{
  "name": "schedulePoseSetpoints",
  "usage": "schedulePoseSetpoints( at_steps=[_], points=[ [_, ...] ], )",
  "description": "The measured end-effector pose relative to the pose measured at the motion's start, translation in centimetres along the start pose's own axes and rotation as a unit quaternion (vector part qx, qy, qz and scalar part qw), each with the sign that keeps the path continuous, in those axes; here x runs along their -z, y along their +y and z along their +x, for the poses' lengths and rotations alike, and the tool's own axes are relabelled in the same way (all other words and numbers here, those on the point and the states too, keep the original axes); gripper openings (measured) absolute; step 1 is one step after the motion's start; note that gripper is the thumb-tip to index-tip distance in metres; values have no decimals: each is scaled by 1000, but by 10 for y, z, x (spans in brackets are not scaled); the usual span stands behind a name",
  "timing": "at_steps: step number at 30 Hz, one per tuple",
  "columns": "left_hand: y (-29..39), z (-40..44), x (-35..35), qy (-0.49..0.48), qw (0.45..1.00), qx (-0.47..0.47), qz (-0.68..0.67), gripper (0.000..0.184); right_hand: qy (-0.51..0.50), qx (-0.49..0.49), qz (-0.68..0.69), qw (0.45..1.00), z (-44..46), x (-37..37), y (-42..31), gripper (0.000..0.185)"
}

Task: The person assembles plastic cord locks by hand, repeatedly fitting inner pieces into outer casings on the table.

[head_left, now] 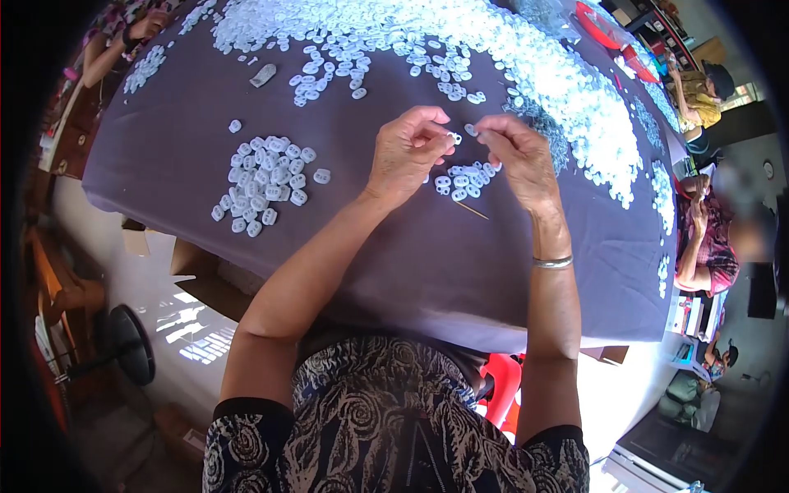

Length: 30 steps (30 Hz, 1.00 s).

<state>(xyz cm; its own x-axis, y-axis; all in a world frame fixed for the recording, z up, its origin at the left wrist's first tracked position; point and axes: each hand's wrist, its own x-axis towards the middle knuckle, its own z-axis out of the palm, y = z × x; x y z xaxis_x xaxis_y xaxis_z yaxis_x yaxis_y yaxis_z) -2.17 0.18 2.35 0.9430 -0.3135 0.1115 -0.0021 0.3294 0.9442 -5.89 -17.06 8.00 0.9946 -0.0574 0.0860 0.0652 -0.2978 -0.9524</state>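
Observation:
My left hand [408,154] pinches a small white plastic piece [455,139] with holes between thumb and fingertips. Facing it, my right hand [520,158] has its thumb and forefinger pressed together. A pale oval piece [471,129] shows at those fingertips; whether they grip it or it lies behind them, I cannot tell. Just beneath both hands is a small group of white two-holed pieces [462,180], partly covered by my right hand. A thin yellowish stick [472,211] lies on the cloth beside them.
A dark cloth covers the table [394,271]. To the left sits a pile of white pieces [265,177]; a huge heap [567,99] spreads across the back and right. A small grey object [263,76] lies far left. Other people sit around the table, near a red basin [598,26].

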Motion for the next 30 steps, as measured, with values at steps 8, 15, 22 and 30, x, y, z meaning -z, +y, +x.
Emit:
schedulePoseSetpoints(
  at_steps=[8, 15, 22, 30],
  points=[
    [-6, 2, 1, 2, 998, -36, 47, 24, -1, -18, 173, 985, 21, -20, 25, 11],
    [-7, 3, 0, 1, 997, -32, 73, 25, -31, -31, 219, 975, 19, -24, 37, 13],
    [-9, 2, 1, -4, 995, -40, 90, 26, -36, -35, 191, 980, 18, -24, 41, 14],
    [-8, 2, 1, -10, 995, -35, 96, 27, -38, -28, 158, 986, 17, -23, 38, 15]
  ],
)
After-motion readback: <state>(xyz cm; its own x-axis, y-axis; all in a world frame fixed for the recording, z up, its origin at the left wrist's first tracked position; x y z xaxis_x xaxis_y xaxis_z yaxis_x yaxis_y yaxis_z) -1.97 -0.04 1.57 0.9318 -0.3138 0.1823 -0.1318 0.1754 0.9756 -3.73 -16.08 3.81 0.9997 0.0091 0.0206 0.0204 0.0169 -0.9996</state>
